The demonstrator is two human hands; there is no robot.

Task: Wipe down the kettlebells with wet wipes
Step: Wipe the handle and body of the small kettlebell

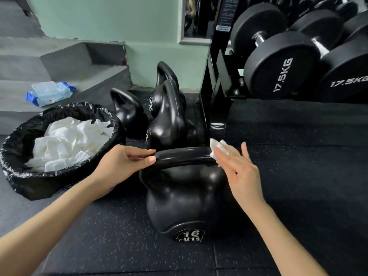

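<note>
A black kettlebell [183, 198] marked 16 KG stands on the floor mat right in front of me. My left hand [123, 162] pinches the left end of its handle between thumb and fingers. My right hand [237, 166] presses a crumpled white wet wipe [218, 147] against the right end of the handle, fingers stretched out flat. Three more black kettlebells [167, 114] stand close together behind it, near the wall.
A bin [18, 156] lined with a black bag, holding several used white wipes, stands at the left. A blue pack of wipes [49, 93] lies on the grey steps behind it. A black rack [215, 76] with 17.5 KG dumbbells [278, 74] fills the right.
</note>
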